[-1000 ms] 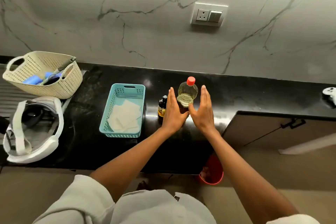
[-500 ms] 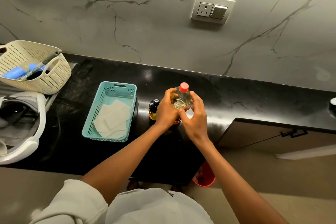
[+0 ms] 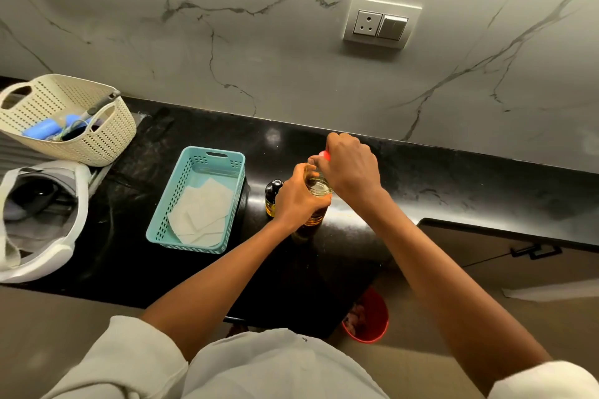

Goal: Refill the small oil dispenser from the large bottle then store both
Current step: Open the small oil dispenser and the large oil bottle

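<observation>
At the far left sat a cream basket (image 3: 69,121), and nearer the middle a teal basket (image 3: 197,201) lined with paper. Just right of it the small oil dispenser (image 3: 273,196) stood capped on the black counter (image 3: 453,178), apparently not yet refilled. Touching-close on its right stood the large bottle (image 3: 316,201), upright, with the left hand (image 3: 299,197) wrapped around its body. The right hand (image 3: 351,168) was closed over the red cap (image 3: 325,155), seemingly to unscrew it. Pouring, recapping and storing both were all left. Half a second earlier the right hand had been lower, beside the bottle's shoulder, with the cap fully exposed.
</observation>
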Demonstrator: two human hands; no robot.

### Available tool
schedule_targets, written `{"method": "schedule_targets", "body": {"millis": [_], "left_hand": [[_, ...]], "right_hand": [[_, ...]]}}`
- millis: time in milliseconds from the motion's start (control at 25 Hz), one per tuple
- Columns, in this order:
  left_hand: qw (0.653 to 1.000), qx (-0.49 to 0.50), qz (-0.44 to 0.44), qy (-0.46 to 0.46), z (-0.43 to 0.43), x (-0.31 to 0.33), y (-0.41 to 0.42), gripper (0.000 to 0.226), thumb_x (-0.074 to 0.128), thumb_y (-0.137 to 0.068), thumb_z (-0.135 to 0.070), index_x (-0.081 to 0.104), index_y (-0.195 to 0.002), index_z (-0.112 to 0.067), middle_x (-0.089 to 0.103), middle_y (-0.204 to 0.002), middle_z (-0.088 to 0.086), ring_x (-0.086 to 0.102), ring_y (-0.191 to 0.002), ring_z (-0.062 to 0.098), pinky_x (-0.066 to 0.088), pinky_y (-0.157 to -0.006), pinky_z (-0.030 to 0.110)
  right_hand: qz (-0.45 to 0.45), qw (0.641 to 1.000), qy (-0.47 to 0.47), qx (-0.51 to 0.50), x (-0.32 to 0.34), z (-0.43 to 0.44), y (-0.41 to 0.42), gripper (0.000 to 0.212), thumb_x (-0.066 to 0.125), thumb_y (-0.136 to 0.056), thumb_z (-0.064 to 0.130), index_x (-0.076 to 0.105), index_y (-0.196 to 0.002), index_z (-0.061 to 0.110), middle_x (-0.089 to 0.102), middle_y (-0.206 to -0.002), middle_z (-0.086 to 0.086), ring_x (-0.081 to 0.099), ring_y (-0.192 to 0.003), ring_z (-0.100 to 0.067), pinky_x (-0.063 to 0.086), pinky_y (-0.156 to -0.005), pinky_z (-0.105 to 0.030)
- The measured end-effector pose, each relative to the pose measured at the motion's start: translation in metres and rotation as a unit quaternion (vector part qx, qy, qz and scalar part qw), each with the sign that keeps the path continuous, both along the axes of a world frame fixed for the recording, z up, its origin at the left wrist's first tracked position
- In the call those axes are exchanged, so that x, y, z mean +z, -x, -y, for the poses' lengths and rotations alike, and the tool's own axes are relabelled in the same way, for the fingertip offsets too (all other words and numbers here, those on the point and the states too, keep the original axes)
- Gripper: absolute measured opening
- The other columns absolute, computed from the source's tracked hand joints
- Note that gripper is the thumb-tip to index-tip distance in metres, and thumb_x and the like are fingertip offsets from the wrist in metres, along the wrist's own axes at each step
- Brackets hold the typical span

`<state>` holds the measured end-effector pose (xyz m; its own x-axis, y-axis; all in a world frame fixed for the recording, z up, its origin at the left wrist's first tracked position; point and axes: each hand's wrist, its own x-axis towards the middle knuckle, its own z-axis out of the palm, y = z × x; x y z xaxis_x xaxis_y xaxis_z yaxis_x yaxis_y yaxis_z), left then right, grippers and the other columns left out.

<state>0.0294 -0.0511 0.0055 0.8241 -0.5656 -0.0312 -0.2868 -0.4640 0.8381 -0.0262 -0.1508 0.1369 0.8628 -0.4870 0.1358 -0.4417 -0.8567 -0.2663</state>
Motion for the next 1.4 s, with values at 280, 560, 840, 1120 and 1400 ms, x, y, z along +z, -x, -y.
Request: {"method": "schedule_targets", "body": {"millis": [280, 560, 840, 1120, 1400], "left_hand": [[1.0, -0.009, -0.011, 0.014, 0.002, -0.002, -0.005, 0.072, 0.093, -0.075, -0.049, 0.055, -0.132, -0.026, 0.077, -0.12, -0.007, 0.075, -0.104, 0.017, 0.065, -0.089, 0.045], [0.999, -0.022, -0.014, 0.034, 0.001, -0.005, -0.007, 0.073, 0.094, -0.076, -0.047, 0.056, -0.134, -0.024, 0.078, -0.122, -0.005, 0.076, -0.106, 0.017, 0.065, -0.091, 0.044], [0.999, -0.033, -0.017, 0.028, 0.0, -0.002, 0.0, 0.072, 0.09, -0.071, -0.051, 0.054, -0.13, -0.031, 0.078, -0.116, -0.008, 0.076, -0.103, 0.02, 0.064, -0.088, 0.049], [0.999, -0.036, -0.015, 0.021, 0.004, -0.003, 0.005, 0.07, 0.092, -0.072, -0.049, 0.053, -0.128, -0.03, 0.076, -0.118, -0.007, 0.075, -0.105, 0.02, 0.064, -0.088, 0.049], [0.999, -0.032, -0.022, 0.028, 0.001, -0.002, 0.007, 0.075, 0.092, -0.073, -0.047, 0.052, -0.134, -0.029, 0.077, -0.12, -0.005, 0.075, -0.105, 0.021, 0.064, -0.088, 0.049]], "right_hand": [[0.005, 0.999, 0.019, 0.032, 0.004, 0.004, -0.004, 0.021, 0.067, -0.102, 0.026, 0.065, -0.096, 0.006, 0.062, -0.091, -0.008, 0.057, -0.076, -0.02, 0.048, -0.07, -0.03], [0.026, 0.996, 0.016, 0.082, -0.002, 0.006, 0.004, 0.014, 0.073, -0.097, 0.017, 0.07, -0.102, 0.004, 0.068, -0.099, -0.012, 0.064, -0.083, -0.027, 0.059, -0.072, -0.038], [-0.103, 0.978, 0.016, 0.182, 0.026, 0.025, 0.006, 0.032, 0.077, -0.096, 0.026, 0.074, -0.128, 0.019, 0.062, -0.118, -0.004, 0.064, -0.103, -0.026, 0.05, -0.074, -0.031], [-0.14, 0.987, 0.06, 0.059, 0.024, 0.013, -0.006, 0.028, 0.066, -0.104, 0.031, 0.074, -0.104, 0.005, 0.063, -0.085, -0.008, 0.06, -0.072, -0.019, 0.044, -0.067, -0.029], [-0.125, 0.983, 0.05, 0.125, 0.03, 0.009, -0.002, 0.035, 0.079, -0.094, 0.023, 0.073, -0.127, 0.01, 0.072, -0.119, -0.011, 0.07, -0.104, -0.026, 0.049, -0.078, -0.027]]}}
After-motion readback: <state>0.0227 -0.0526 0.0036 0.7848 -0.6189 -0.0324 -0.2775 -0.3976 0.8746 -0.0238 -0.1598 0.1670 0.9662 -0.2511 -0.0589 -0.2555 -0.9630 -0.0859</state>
